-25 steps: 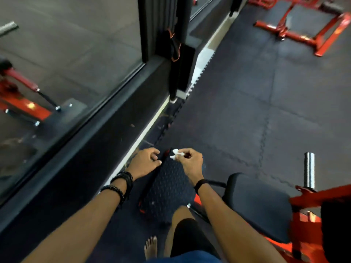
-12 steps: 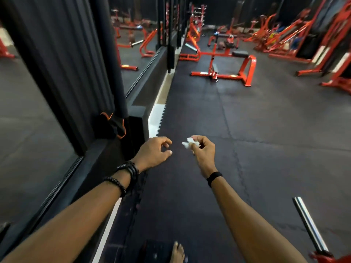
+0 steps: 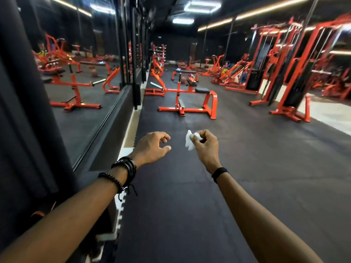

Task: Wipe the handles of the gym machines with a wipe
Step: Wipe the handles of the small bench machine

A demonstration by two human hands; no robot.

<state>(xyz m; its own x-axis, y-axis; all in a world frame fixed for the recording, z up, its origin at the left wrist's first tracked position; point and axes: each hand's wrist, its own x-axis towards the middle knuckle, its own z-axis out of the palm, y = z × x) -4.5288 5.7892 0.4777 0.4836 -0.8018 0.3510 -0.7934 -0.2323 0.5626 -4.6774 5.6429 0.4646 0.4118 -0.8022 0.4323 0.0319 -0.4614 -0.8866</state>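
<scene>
Both arms reach out in front of me over the dark rubber floor [image 3: 247, 177]. My right hand [image 3: 206, 147] pinches a small crumpled white wipe [image 3: 189, 142] between thumb and fingers. My left hand [image 3: 152, 147] is beside it, fingers loosely curled and apart, holding nothing. Neither hand touches any machine. The nearest machine is an orange bench frame [image 3: 190, 99] with a black pad, a few steps ahead on the floor.
A mirror wall [image 3: 79, 88] with a black ledge runs along my left. Orange cable towers [image 3: 288, 73] stand at the right, with more orange machines at the back of the room. A wide strip of floor leads forward between them.
My view has swung up from the black footplate and orange machine near my feet to the open gym floor. Both hands have left the footplate and now hang in the air.
</scene>
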